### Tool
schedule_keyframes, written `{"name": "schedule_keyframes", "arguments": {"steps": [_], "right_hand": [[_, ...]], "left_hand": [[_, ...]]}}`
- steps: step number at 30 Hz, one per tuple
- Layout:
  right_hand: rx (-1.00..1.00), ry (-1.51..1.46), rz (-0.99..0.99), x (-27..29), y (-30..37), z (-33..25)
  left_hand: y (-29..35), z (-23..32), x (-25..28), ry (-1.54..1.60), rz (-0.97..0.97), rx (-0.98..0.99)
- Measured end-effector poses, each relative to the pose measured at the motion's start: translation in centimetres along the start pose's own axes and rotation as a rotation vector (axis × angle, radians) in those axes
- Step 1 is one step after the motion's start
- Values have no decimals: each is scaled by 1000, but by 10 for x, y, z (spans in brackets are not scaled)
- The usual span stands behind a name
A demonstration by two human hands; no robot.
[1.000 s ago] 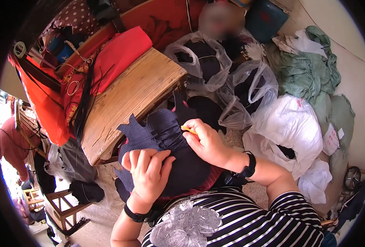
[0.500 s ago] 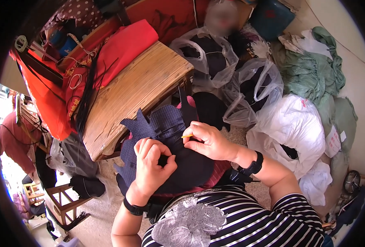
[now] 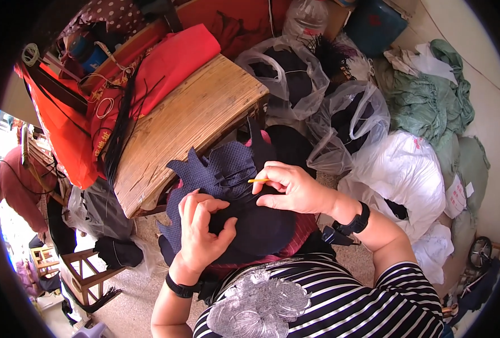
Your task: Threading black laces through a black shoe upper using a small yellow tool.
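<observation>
Dark textured cloth (image 3: 226, 164) with a ragged edge and a smooth black round piece (image 3: 264, 232) lie over my lap, on dark red striped cloth (image 3: 302, 236). My right hand (image 3: 295, 191) pinches a thin yellow stick-like tool (image 3: 259, 180) between thumb and fingers, just above where the two dark materials meet; its tip is too small to make out. My left hand (image 3: 204, 231) hovers over the left part of the dark cloth. Its thumb and forefinger are apart, with nothing visible between them, and the other fingers are partly bent.
A wooden bench (image 3: 188, 132) stands just ahead to the left, bearing red cloth (image 3: 177, 56) and long black strands (image 3: 120, 132). Clear plastic bags (image 3: 348, 127) with dark contents, a white bag (image 3: 405, 172) and green cloth (image 3: 430, 98) lie to the right. A small wooden stool frame (image 3: 86, 276) stands at left.
My left thumb and forefinger have spread apart from a near-closed ring. My right hand, still pinching the yellow tool, has shifted slightly right.
</observation>
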State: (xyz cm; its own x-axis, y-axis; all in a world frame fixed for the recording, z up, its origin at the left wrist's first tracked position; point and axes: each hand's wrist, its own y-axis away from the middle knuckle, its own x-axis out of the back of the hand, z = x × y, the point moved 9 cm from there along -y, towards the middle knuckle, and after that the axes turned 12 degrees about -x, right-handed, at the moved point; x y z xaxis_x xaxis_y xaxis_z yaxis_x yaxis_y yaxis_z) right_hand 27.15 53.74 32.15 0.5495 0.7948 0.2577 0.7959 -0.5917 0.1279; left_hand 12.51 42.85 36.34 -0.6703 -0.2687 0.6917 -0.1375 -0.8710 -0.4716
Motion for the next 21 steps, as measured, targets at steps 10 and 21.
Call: {"name": "schedule_keyframes", "arguments": {"steps": [10, 21], "right_hand": [[-113, -276, -59, -2, -3, 29], [-76, -246, 76, 10, -8, 14]], "left_hand": [[-3, -3, -14, -120, -97, 84], [-14, -5, -3, -6, 43, 60]]}}
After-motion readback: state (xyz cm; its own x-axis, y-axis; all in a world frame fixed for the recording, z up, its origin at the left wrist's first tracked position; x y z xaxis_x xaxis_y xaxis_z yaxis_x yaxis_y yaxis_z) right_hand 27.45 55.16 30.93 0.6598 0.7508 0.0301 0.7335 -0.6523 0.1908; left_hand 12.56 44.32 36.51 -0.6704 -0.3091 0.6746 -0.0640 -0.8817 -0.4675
